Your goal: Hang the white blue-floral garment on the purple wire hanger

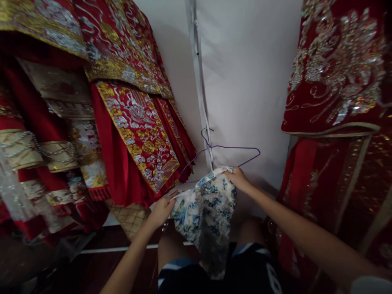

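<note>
A white cloth garment with a blue and yellow floral print [216,208] is stretched between my two hands, its lower part hanging over my lap. My left hand [163,210] is closed on its left upper edge. At the right upper corner, my right hand [239,179] pinches the garment's edge. Just behind the cloth, a thin purple clothes hanger [235,147] hangs by its hook on a white strip [200,85] along the wall. The garment hides part of the hanger's lower bar, and I cannot tell whether they touch.
Red embroidered costumes [137,118] with gold and silver patterns hang close on the left. On the right hangs a dark red sequined garment [339,77]. A pale wall [245,81] stands behind. My knees and dark shorts [251,269] are below the cloth.
</note>
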`<state>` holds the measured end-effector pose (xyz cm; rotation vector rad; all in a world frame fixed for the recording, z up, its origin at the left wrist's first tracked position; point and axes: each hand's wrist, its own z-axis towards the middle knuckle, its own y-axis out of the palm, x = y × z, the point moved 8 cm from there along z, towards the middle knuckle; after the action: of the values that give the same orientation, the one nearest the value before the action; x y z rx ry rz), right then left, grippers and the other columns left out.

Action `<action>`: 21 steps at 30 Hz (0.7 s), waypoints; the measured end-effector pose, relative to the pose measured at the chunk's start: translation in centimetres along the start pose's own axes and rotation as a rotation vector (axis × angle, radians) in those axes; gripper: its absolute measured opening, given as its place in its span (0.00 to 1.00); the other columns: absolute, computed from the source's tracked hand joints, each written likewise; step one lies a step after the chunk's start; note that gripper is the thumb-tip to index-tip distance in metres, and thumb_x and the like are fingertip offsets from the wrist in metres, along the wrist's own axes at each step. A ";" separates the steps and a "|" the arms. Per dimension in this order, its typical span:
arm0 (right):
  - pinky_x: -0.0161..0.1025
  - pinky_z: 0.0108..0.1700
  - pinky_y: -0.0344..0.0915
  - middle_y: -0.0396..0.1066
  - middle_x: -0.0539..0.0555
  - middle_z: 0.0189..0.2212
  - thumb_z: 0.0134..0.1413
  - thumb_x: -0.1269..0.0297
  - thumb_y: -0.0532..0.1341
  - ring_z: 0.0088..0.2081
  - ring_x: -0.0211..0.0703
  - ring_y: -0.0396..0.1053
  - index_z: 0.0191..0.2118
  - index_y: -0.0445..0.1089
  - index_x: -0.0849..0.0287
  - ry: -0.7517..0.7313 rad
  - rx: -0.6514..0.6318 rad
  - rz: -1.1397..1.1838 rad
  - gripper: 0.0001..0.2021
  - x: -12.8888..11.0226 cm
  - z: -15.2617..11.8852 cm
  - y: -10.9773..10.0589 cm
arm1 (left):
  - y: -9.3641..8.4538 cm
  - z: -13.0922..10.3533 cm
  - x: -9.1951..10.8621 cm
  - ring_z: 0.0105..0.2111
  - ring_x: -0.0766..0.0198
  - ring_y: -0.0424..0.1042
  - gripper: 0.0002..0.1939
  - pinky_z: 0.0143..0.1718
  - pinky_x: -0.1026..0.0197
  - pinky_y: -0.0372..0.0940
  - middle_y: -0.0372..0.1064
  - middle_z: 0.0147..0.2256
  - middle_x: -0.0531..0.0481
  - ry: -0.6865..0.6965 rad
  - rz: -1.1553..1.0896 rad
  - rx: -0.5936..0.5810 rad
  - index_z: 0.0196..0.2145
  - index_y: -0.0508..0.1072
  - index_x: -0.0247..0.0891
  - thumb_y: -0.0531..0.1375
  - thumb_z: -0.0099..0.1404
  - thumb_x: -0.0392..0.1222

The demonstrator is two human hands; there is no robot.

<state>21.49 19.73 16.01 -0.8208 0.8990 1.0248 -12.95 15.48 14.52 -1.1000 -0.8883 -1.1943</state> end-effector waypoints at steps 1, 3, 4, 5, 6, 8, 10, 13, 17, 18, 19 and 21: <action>0.33 0.26 0.52 0.61 0.45 0.15 0.40 0.57 0.59 0.22 0.36 0.56 0.18 0.68 0.60 -0.015 -0.006 -0.007 0.11 -0.7 -0.5 -0.6 | 0.3 0.3 0.2 0.33 0.53 0.73 0.12 0.38 0.61 0.67 0.73 0.21 0.50 0.008 0.074 -0.050 0.14 0.69 0.38 0.65 0.51 0.36; 0.33 0.25 0.52 0.61 0.46 0.15 0.40 0.57 0.59 0.22 0.36 0.57 0.19 0.69 0.61 -0.040 -0.028 -0.031 0.12 -2.4 -1.5 -1.5 | 1.0 1.0 0.7 0.32 0.54 0.72 0.11 0.37 0.61 0.66 0.72 0.21 0.50 0.025 0.146 -0.146 0.17 0.72 0.37 0.64 0.53 0.41; 0.33 0.25 0.52 0.61 0.46 0.15 0.40 0.57 0.59 0.22 0.36 0.56 0.19 0.69 0.61 -0.050 -0.038 -0.044 0.12 -3.2 -1.9 -1.8 | 1.1 1.5 1.2 0.33 0.55 0.72 0.09 0.38 0.62 0.65 0.73 0.22 0.50 0.040 0.115 -0.147 0.19 0.74 0.36 0.63 0.54 0.42; 0.33 0.25 0.52 0.61 0.46 0.15 0.40 0.57 0.59 0.21 0.36 0.56 0.19 0.69 0.61 -0.059 -0.049 -0.052 0.12 -3.9 -2.1 -2.0 | 1.2 2.0 2.0 0.35 0.55 0.72 0.08 0.41 0.62 0.65 0.75 0.26 0.49 0.059 0.056 -0.129 0.22 0.76 0.36 0.63 0.54 0.43; 0.33 0.25 0.51 0.61 0.46 0.15 0.40 0.57 0.59 0.21 0.35 0.55 0.18 0.68 0.61 -0.062 -0.058 -0.054 0.12 -4.5 -2.3 -2.1 | 1.2 2.6 2.8 0.38 0.56 0.72 0.08 0.43 0.63 0.64 0.76 0.29 0.48 0.081 -0.012 -0.099 0.24 0.77 0.36 0.63 0.53 0.43; 0.33 0.24 0.51 0.60 0.46 0.14 0.39 0.57 0.59 0.21 0.35 0.54 0.17 0.67 0.60 -0.034 -0.078 -0.040 0.11 -4.9 -2.5 -1.9 | 1.6 3.7 4.7 0.43 0.59 0.72 0.07 0.47 0.66 0.62 0.77 0.34 0.46 0.130 -0.132 -0.028 0.28 0.78 0.36 0.64 0.54 0.42; 0.33 0.23 0.50 0.58 0.45 0.13 0.38 0.57 0.60 0.20 0.35 0.54 0.16 0.64 0.59 0.015 -0.093 -0.016 0.12 -4.5 -2.7 -1.6 | 2.3 4.7 6.6 0.43 0.62 0.71 0.05 0.46 0.69 0.62 0.76 0.35 0.47 0.187 -0.196 0.036 0.30 0.78 0.36 0.64 0.55 0.39; 0.33 0.23 0.49 0.57 0.45 0.13 0.38 0.56 0.60 0.20 0.35 0.53 0.15 0.61 0.57 0.020 -0.066 0.013 0.12 -3.7 -2.9 -1.2 | 4.1 6.1 8.0 0.34 0.65 0.72 0.05 0.36 0.70 0.63 0.75 0.30 0.49 0.201 -0.202 0.018 0.27 0.77 0.35 0.63 0.57 0.38; 0.33 0.23 0.50 0.56 0.45 0.14 0.39 0.58 0.58 0.21 0.35 0.53 0.16 0.59 0.57 -0.014 -0.046 0.055 0.12 -3.5 -3.3 -1.2 | 5.7 7.4 5.9 0.18 0.67 0.64 0.10 0.22 0.67 0.58 0.68 0.19 0.54 -0.057 -0.277 -0.114 0.22 0.72 0.34 0.64 0.55 0.42; 0.33 0.23 0.50 0.56 0.45 0.14 0.39 0.58 0.58 0.21 0.35 0.53 0.16 0.59 0.57 -0.003 -0.055 0.066 0.11 -3.4 -3.3 -1.1 | 5.6 7.4 5.2 0.18 0.67 0.64 0.10 0.22 0.66 0.59 0.67 0.18 0.54 -0.123 -0.350 -0.105 0.22 0.71 0.34 0.64 0.55 0.41; 0.33 0.24 0.51 0.57 0.45 0.14 0.39 0.58 0.59 0.21 0.35 0.54 0.16 0.60 0.57 0.016 -0.066 0.080 0.11 -3.4 -3.4 -1.0 | 5.3 7.4 4.6 0.18 0.67 0.64 0.09 0.22 0.66 0.61 0.66 0.18 0.54 -0.175 -0.436 -0.079 0.22 0.71 0.34 0.64 0.54 0.41; 0.33 0.24 0.53 0.59 0.45 0.15 0.40 0.58 0.59 0.21 0.36 0.56 0.18 0.62 0.58 0.068 -0.084 0.128 0.11 -3.3 -3.7 -0.7 | 4.9 7.3 4.1 0.19 0.67 0.66 0.09 0.24 0.65 0.64 0.66 0.19 0.54 -0.215 -0.607 -0.032 0.24 0.71 0.34 0.63 0.57 0.41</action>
<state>20.54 15.10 17.61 -0.8818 0.9809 1.1582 -7.24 21.53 19.42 -1.0273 -1.4393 -1.6023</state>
